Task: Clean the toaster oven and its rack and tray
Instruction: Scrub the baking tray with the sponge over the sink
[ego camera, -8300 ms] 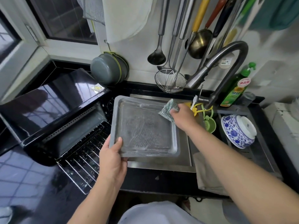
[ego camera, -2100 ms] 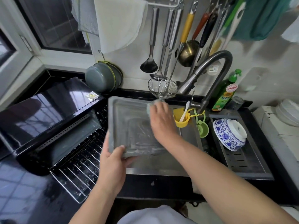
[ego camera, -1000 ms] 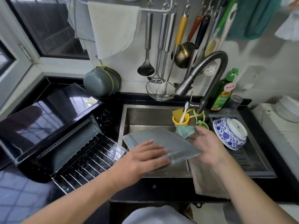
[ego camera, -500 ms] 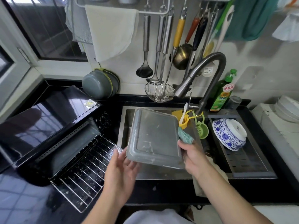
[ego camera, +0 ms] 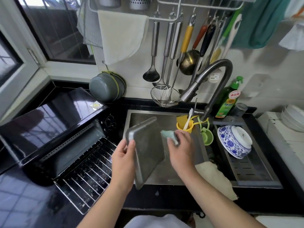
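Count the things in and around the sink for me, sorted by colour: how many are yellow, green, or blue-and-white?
Yellow: 1, the cup holding a toothbrush.
Green: 2, the small strainer and the soap bottle.
Blue-and-white: 1, the bowl lying on its side on the drain rack.
Total: 4

Black glossy countertop [ego camera: 164,199] with steel sink [ego camera: 171,176] set in. On counter: black toaster oven [ego camera: 54,122] at left, door down, rack [ego camera: 88,171] on it; green soap bottle [ego camera: 227,99] behind sink; pale cloth [ego camera: 213,180] draped over sink's front edge.
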`<state>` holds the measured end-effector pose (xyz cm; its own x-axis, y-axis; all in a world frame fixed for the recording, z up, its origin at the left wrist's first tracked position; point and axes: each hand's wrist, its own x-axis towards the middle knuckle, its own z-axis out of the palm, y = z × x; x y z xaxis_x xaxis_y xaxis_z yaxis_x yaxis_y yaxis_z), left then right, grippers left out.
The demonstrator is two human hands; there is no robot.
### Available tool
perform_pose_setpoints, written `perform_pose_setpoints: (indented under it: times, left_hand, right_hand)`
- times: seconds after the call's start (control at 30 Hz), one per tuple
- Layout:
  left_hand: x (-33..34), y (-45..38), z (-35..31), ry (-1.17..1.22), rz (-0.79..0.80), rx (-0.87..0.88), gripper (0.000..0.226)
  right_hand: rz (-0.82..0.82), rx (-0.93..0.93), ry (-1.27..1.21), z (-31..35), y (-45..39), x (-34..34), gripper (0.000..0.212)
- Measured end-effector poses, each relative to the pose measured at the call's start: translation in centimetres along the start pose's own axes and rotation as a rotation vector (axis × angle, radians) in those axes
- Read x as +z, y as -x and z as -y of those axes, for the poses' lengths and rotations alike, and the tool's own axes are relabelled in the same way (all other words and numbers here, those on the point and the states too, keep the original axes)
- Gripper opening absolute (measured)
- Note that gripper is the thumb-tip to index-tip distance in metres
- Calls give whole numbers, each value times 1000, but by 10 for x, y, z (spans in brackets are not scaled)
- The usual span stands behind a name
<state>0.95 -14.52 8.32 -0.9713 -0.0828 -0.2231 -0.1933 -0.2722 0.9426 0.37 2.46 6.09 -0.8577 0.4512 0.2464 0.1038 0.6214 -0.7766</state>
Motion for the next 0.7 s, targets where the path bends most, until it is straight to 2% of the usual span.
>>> perform_pose_setpoints:
  times: [0.03, 0.1, 0.17, 0.2, 0.33, 0.37, 0.5, 0.53, 0.63, 0.67, 0.7]
  left_hand:
    - [5, 5, 0, -46, 59, 50, 25]
    - [11, 12, 0, -149, 139, 144, 24]
    - [6, 14, 1, -201, 151, 207, 23]
    - [3, 15, 1, -230, 166, 237, 23]
    - [-2, 17, -5, -252, 257, 277, 21]
    - [-1, 17, -7, -233, 258, 265, 21]
    - [-8, 12, -8, -173, 233, 240, 25]
    - [-10, 13, -7, -156, 236, 235, 24]
    - [-6, 18, -8, -161, 294, 255, 24]
    - [-3, 19, -9, -156, 289, 252, 25]
    - [-2, 18, -10, -136, 274, 241, 27]
  right_hand:
    - [1, -165, 16, 12, 2, 2, 27]
    - [108, -455, 102, 36, 12, 3, 37]
    - [207, -613, 201, 43, 11, -5, 42]
    - [224, -630, 247, 40, 2, -9, 46]
    - [142, -366, 310, 23, -31, -17, 54]
    - [135, -365, 283, 29, -26, -16, 55]
    - [283, -588, 119, 52, 12, -14, 48]
    - [278, -550, 134, 47, 3, -13, 50]
    - [170, -191, 243, 27, -32, -12, 52]
    - [149, -177, 225, 31, -28, -11, 51]
    - [148, -249, 171, 40, -16, -9, 48]
